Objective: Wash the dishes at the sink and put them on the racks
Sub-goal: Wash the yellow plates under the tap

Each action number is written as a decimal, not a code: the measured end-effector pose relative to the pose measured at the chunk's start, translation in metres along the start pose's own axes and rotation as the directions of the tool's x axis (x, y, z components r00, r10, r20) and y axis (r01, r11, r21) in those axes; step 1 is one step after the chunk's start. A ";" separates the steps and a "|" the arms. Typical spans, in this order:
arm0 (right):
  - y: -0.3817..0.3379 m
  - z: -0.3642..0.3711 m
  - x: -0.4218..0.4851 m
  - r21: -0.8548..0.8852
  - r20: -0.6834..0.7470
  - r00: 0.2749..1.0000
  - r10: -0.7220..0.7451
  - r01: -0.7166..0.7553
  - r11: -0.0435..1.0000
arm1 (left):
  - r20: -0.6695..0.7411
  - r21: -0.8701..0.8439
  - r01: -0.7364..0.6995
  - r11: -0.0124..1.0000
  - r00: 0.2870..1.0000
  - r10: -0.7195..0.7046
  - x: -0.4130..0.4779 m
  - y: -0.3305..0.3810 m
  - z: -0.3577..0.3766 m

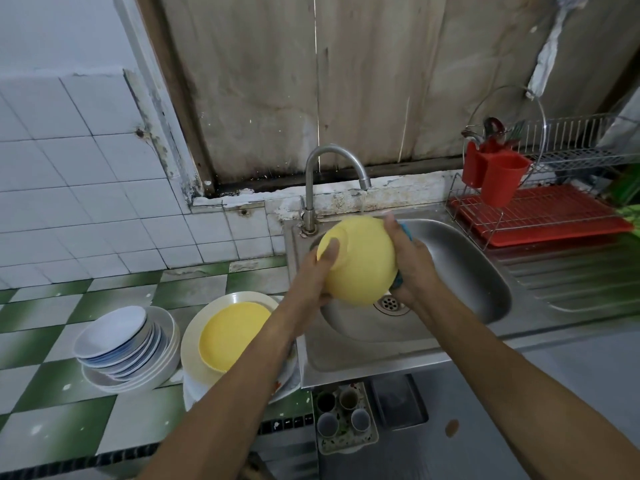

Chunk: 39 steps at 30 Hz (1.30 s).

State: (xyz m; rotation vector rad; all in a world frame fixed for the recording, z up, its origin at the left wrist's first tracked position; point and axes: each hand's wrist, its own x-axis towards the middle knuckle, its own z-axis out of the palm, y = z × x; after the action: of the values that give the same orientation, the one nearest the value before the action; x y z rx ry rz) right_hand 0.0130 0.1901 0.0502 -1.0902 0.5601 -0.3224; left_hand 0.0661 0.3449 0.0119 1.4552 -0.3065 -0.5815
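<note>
A yellow bowl [363, 261] is held bottom-up over the steel sink [460, 271], just under the faucet [332, 181], from which a thin stream of water runs. My left hand [315, 275] grips the bowl's left side, thumb on its base ring. My right hand [412, 261] presses a blue sponge [407, 232] against the bowl's right side; most of the sponge is hidden behind the hand. The sink drain [390, 303] shows below the bowl.
On the green-and-white checkered counter sit a stack of white and blue bowls [124, 344] and a yellow plate [232, 334] on pale plates. A wire dish rack [540, 216] with a red tray and red utensil cups [498, 174] stands right of the sink.
</note>
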 end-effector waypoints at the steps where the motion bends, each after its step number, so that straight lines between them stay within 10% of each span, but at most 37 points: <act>1: 0.002 -0.005 0.003 0.026 -0.057 0.998 0.018 -0.016 1.000 | 0.018 0.066 -0.085 0.994 0.996 0.084 0.001 -0.001 0.005; 6: 0.007 -0.039 0.013 0.000 -0.173 0.985 -0.004 0.004 1.000 | 0.016 0.382 -0.287 0.879 0.953 0.304 0.010 -0.006 0.037; 13: -0.001 -0.120 0.025 -0.492 -0.418 0.827 -0.375 0.140 0.859 | 0.065 0.734 -0.236 0.637 0.957 0.281 0.030 -0.009 0.101; 23: -0.050 -0.247 0.017 -0.649 -0.562 0.642 -0.522 0.048 0.759 | 0.252 0.756 -0.337 0.561 0.941 0.227 0.073 -0.014 0.248; 39: -0.127 -0.446 0.032 -0.628 -0.597 0.702 -0.388 -0.108 0.770 | 0.454 0.748 -0.466 0.473 0.879 0.147 0.151 -0.009 0.480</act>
State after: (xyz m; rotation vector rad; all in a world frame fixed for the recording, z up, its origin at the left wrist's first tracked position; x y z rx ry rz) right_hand -0.2144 -0.2131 0.0026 -1.6787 1.3499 -0.7566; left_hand -0.0663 -0.1397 0.0335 2.1683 -1.2628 -0.3585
